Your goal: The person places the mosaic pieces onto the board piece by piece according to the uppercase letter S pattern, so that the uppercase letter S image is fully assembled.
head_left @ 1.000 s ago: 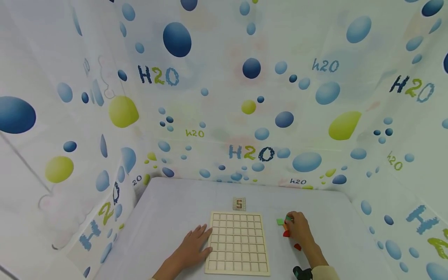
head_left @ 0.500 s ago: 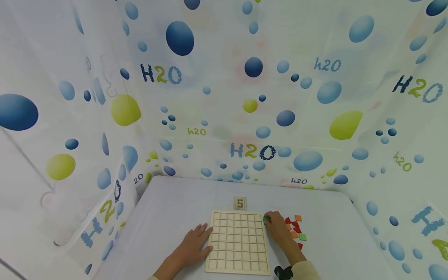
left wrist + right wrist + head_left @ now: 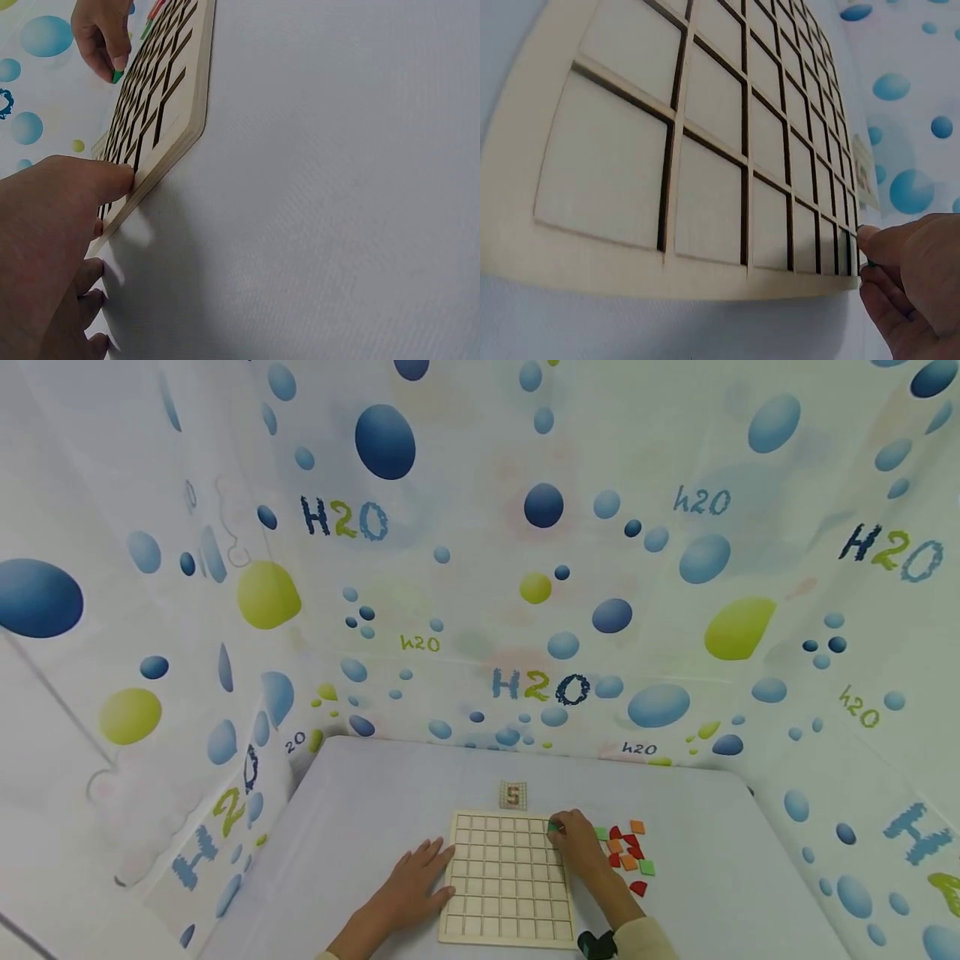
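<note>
The right hand [image 3: 581, 843] has its grip pinched together on a green tile [image 3: 552, 827] at the far right corner of the board [image 3: 506, 878]; whether that tile touches the board is hidden. The left hand [image 3: 412, 881] rests at the board's left edge with its grip apart, a useful brace against sliding. It looks best to square the tile to the board's ribs [image 3: 748, 161], lower it flat and release gently.
</note>
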Demonstrator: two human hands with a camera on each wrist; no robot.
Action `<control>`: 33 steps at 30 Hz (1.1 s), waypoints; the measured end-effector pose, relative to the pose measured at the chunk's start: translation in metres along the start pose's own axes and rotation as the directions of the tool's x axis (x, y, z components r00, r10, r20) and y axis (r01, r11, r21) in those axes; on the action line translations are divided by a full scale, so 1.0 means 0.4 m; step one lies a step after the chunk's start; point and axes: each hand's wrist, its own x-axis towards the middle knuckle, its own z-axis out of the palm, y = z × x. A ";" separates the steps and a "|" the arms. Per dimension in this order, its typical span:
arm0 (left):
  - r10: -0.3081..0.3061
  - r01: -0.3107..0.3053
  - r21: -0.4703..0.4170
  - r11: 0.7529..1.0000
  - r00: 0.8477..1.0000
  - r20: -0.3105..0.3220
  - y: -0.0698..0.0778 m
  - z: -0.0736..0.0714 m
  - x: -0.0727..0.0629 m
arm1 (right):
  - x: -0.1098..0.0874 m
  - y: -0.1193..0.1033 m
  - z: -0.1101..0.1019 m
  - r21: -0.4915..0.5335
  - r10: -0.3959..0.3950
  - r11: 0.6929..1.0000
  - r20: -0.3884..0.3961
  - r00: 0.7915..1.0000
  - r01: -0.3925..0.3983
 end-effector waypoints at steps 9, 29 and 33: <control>0.007 -0.007 -0.006 1.000 1.000 -0.007 -0.004 0.002 0.001 | 0.003 -0.032 0.058 0.039 -0.079 0.996 0.070 0.994 0.076; 0.014 -0.014 0.000 1.000 1.000 -0.019 -0.008 0.015 0.003 | -0.011 -0.069 0.072 0.033 -0.138 0.990 0.134 0.981 0.135; 0.019 -0.019 -0.001 1.000 1.000 -0.025 -0.010 0.017 0.003 | -0.010 -0.062 0.076 0.014 -0.178 0.984 0.132 0.975 0.178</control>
